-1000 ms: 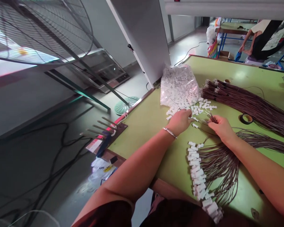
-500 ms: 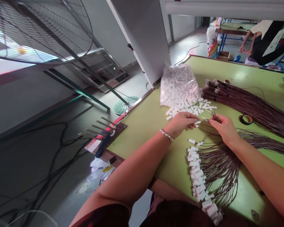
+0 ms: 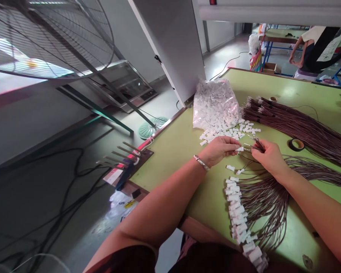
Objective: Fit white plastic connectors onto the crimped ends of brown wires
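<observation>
while a row of wired white connectors lies nearest the body, too overlapped to count, both hands sit beyond it, apart from each other. left hand: pinched on one connector, above the green table; likely light, stiff, easily slipped, best held by its sides. right hand: closed on several brown wires, one metal tip just beside the connector, contact unclear; wires probably soft, tips bendable, so grip close behind them. farther: one dark tape roll; loose connectors, dozens, exact count not possible; wire bundles, at least two, strands uncountable; one clear bag, packed with connectors; one smaller tape roll.
</observation>
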The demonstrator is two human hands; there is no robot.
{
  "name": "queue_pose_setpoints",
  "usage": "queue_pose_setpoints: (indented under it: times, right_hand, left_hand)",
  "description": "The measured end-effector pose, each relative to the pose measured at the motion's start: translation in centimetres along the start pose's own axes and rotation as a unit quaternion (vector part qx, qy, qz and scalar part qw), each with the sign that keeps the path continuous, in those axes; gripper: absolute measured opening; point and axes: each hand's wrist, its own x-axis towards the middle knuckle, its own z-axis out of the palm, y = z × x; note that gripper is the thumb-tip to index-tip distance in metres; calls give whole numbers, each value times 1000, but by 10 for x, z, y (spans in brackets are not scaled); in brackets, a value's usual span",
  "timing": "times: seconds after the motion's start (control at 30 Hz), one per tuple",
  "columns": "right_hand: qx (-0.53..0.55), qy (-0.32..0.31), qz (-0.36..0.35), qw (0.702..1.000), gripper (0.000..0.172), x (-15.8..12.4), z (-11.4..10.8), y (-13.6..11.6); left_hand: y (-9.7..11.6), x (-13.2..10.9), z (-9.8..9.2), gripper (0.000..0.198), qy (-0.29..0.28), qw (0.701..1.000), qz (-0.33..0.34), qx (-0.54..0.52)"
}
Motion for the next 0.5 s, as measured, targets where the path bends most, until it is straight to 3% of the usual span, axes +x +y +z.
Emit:
queue_pose_setpoints:
  times: [0.5]
  right_hand:
    - [-65,6,-39,997,11,0,2,11]
  left_hand:
    - [-2,2,-4,3,-15,1000,-6,-26]
